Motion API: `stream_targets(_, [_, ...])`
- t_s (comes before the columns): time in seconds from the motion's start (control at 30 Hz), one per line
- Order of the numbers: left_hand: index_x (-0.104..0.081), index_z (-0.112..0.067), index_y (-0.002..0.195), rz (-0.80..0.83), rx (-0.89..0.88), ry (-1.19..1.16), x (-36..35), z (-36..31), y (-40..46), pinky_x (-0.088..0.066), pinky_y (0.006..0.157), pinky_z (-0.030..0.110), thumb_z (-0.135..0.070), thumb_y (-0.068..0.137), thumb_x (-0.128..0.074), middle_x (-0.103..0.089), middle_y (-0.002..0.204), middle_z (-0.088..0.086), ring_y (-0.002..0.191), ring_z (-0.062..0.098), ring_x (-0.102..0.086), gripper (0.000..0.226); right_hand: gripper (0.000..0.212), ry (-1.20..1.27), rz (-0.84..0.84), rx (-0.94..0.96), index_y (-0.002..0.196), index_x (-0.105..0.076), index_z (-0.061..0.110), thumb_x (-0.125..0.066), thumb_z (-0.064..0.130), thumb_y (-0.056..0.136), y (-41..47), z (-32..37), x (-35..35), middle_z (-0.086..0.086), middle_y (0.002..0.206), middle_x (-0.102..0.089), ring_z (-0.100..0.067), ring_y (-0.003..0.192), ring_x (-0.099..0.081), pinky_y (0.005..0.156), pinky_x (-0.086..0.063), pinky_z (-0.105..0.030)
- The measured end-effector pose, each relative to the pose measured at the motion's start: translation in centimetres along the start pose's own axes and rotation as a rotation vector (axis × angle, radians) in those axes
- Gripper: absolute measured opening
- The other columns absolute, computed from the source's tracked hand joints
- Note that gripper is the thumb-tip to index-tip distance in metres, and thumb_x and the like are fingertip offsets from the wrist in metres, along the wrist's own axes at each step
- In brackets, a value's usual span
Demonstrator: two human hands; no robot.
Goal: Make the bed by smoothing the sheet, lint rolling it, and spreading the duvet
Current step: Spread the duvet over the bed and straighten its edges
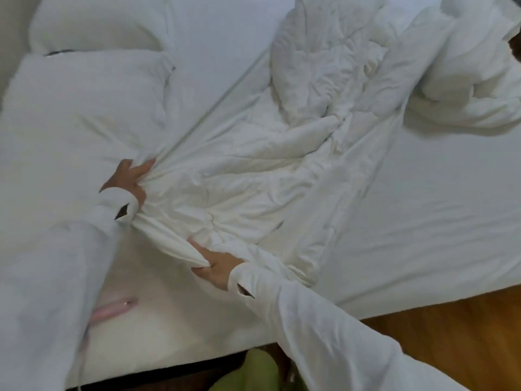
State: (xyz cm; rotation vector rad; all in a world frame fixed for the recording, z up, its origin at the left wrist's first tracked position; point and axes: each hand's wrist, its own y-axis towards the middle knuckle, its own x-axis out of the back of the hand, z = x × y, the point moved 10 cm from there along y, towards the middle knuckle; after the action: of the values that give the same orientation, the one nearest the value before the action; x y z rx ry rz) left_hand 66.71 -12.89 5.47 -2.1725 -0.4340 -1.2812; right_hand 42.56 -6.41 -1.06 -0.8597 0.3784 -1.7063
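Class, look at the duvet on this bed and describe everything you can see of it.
The duvet is white, soft and heavily creased, seemingly cotton-covered. It lies bunched in a rumpled heap across the middle and far right of the bed, not spread out, resting on the white sheet. Its near edge is gathered into a twisted fold, gripped by the left hand and the right hand.

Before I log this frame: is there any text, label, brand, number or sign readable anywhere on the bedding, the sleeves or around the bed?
None: no readable text in the head view.
Duvet, gripped by the left hand and right hand: plain white, no print or tag showing.
Pillows and sheet: plain white.
Pink object at the near edge: blurred, nothing legible on it.
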Motion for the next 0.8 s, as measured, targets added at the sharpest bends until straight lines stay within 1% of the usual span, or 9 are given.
stream_targets(0.13, [-0.029, -0.046, 0.143, -0.010, 0.159, 0.059, 3.4, 10.2, -4.5, -0.038, 0.102, 0.041, 0.001, 0.081, -0.046, -0.020, 0.148, 0.001, 0.125, 0.033, -0.043, 0.079, 0.077, -0.301, 0.188, 0.017, 0.148, 0.005, 0.050, -0.047, 0.058, 0.092, 2.1, 3.8, -6.8, -0.007, 0.161, -0.016, -0.039, 0.143, -0.021, 0.112, -0.023, -0.049])
stream_targets(0.27, [-0.018, -0.050, 0.144, -0.045, 0.186, 0.100, 1.4, 12.0, -7.1, -0.035, 0.103, 0.044, -0.015, 0.092, -0.042, -0.015, 0.151, -0.005, 0.130, 0.026, -0.034, 0.067, 0.088, -0.428, 0.350, -0.140, 0.154, -0.003, 0.036, -0.047, 0.070, 0.086, 1.8, 1.4, -9.8, -0.006, 0.160, -0.020, -0.034, 0.146, -0.017, 0.116, -0.021, -0.046])
stream_targets(0.37, [-0.021, -0.046, 0.145, -0.193, 0.272, -0.084, -0.1, 11.3, -8.9, -0.036, 0.103, 0.043, -0.037, 0.093, -0.048, -0.017, 0.150, -0.001, 0.127, 0.030, -0.035, 0.059, 0.064, -0.372, 0.219, -0.112, 0.151, -0.028, 0.026, -0.047, 0.053, 0.095, 2.1, 1.3, -6.7, -0.009, 0.152, -0.037, -0.031, 0.135, -0.038, 0.109, -0.033, -0.039])
stream_targets(0.43, [-0.009, -0.053, 0.142, -0.177, 0.400, -0.233, -2.6, 11.5, -10.4, -0.037, 0.103, 0.041, -0.045, 0.081, -0.063, -0.010, 0.148, 0.001, 0.122, 0.031, -0.040, 0.081, 0.050, -0.731, -0.007, -0.002, 0.142, -0.042, 0.021, -0.040, 0.046, 0.099, 2.1, 2.3, -2.9, -0.008, 0.153, -0.028, -0.031, 0.131, -0.040, 0.102, -0.037, -0.040])
stream_targets(0.5, [-0.004, -0.058, 0.140, -0.123, 0.402, -0.223, -4.5, 11.1, -11.5, -0.046, 0.093, 0.037, -0.020, 0.075, -0.067, -0.010, 0.143, 0.006, 0.104, 0.034, -0.054, 0.098, 0.049, -1.010, -0.162, 0.058, 0.136, -0.048, 0.023, -0.033, 0.050, 0.098, 1.9, 2.4, -0.5, -0.005, 0.159, -0.011, -0.032, 0.137, -0.025, 0.104, -0.029, -0.046])
stream_targets(0.53, [-0.008, -0.057, 0.141, -0.116, 0.345, -0.186, -4.5, 10.8, -11.5, -0.048, 0.089, 0.037, -0.007, 0.075, -0.059, -0.011, 0.142, 0.008, 0.098, 0.036, -0.057, 0.098, 0.051, -1.038, -0.143, 0.006, 0.136, -0.048, 0.028, -0.029, 0.055, 0.097, 1.9, 1.3, 0.5, -0.003, 0.161, -0.006, -0.032, 0.141, -0.017, 0.108, -0.022, -0.050])
stream_targets(0.6, [-0.019, -0.053, 0.142, -0.133, 0.212, -0.139, -3.0, 10.8, -11.2, -0.047, 0.090, 0.037, 0.007, 0.076, -0.046, -0.014, 0.141, 0.009, 0.101, 0.039, -0.055, 0.093, 0.054, -0.894, 0.012, -0.115, 0.140, -0.043, 0.039, -0.024, 0.061, 0.095, 2.1, -1.5, 0.7, -0.001, 0.160, -0.013, -0.032, 0.142, -0.017, 0.112, -0.016, -0.051])
stream_targets(0.7, [-0.025, -0.046, 0.144, -0.146, 0.100, -0.004, -0.1, 11.9, -9.8, -0.041, 0.099, 0.042, 0.010, 0.077, -0.050, -0.018, 0.140, 0.012, 0.113, 0.040, -0.046, 0.091, 0.057, -0.410, 0.148, -0.203, 0.149, -0.033, 0.034, -0.028, 0.060, 0.098, 1.9, -3.5, -0.3, -0.003, 0.155, -0.033, -0.028, 0.136, -0.039, 0.111, -0.028, -0.042])
stream_targets(0.8, [-0.028, -0.041, 0.145, -0.257, 0.241, 0.131, 1.2, 12.6, -9.6, -0.035, 0.102, 0.048, 0.001, 0.078, -0.062, -0.021, 0.142, 0.015, 0.115, 0.040, -0.039, 0.087, 0.056, 0.333, 0.114, -0.312, 0.144, -0.040, 0.018, -0.039, 0.052, 0.099, 1.1, -4.6, -0.4, -0.007, 0.140, -0.048, -0.029, 0.088, -0.068, 0.080, -0.055, -0.037])
